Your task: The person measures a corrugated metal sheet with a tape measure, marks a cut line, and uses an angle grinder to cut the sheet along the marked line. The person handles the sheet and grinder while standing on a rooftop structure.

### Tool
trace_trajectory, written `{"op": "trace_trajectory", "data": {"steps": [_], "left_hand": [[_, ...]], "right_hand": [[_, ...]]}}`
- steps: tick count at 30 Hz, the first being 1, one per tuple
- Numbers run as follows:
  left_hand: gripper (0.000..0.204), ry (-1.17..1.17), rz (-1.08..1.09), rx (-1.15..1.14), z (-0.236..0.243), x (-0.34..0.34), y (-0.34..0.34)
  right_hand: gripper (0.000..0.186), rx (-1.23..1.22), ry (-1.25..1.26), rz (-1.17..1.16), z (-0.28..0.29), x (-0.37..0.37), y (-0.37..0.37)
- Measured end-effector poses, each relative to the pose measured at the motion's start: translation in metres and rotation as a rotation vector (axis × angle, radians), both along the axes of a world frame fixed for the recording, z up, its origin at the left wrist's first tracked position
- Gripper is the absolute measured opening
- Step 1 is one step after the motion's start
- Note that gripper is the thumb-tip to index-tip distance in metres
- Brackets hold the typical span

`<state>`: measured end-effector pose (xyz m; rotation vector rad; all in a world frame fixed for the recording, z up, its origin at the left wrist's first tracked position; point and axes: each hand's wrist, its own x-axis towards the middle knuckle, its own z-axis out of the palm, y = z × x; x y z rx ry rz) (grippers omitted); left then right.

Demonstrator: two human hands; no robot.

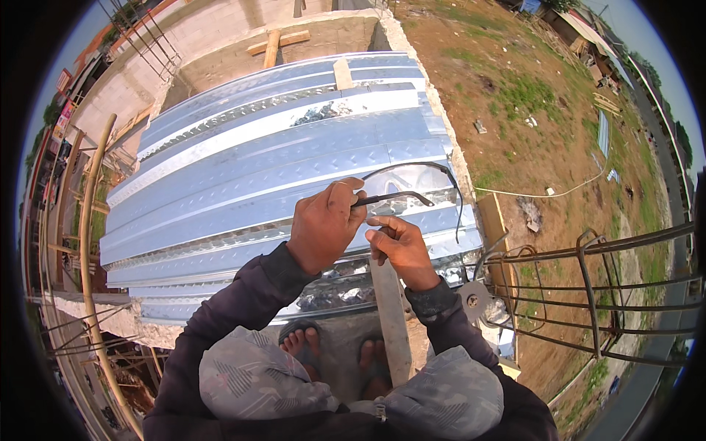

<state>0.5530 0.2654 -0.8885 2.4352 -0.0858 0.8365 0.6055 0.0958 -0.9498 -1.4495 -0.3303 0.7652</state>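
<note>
Safety glasses (412, 180) with dark temples and a clear lens are raised in front of me over ribbed silver metal sheets (272, 180). My left hand (326, 224) grips them by one temple, fingers curled round it. Just below and to the right, my right hand (401, 250) has thumb and fingers pinched together; I cannot make out what, if anything, is between them. A grey board (390, 316) runs beneath my right hand toward my sandalled feet.
Bent rebar cages (581, 253) stick out at the right, past a concrete edge (460, 165) with dirt ground beyond. A bamboo pole (92, 198) rises at the left. Timber pieces (272, 44) and block walls (195, 29) lie beyond the sheets.
</note>
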Motion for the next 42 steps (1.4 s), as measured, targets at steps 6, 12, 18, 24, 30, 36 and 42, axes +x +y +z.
{"op": "trace_trajectory", "data": {"steps": [6,12,18,24,30,36,42], "left_hand": [[0.024,-0.054,-0.065,0.069,0.001,0.0,0.015],[0.026,-0.093,-0.203,0.086,-0.003,-0.005,0.004],[0.023,-0.051,-0.075,0.014,-0.002,-0.003,0.023],[0.024,-0.047,-0.156,-0.018,0.02,-0.015,0.029],[0.023,-0.1,-0.314,-0.417,0.047,-0.033,0.027],[0.027,-0.101,-0.658,-0.56,0.11,-0.054,0.031],[0.022,-0.093,-0.815,-0.519,0.125,-0.059,0.035]], "right_hand": [[0.038,0.116,-0.07,-0.296,0.004,0.026,-0.033],[0.041,0.005,-0.288,-0.353,0.022,0.039,-0.019],[0.064,-0.23,-0.279,-0.071,0.005,0.039,-0.057],[0.072,-0.053,-0.971,-0.098,0.091,0.027,-0.074],[0.018,0.298,-0.559,-0.338,0.126,0.004,-0.071],[0.036,0.553,-0.758,-0.111,0.16,0.001,-0.112],[0.018,0.764,-0.756,0.01,0.182,-0.01,-0.115]]}}
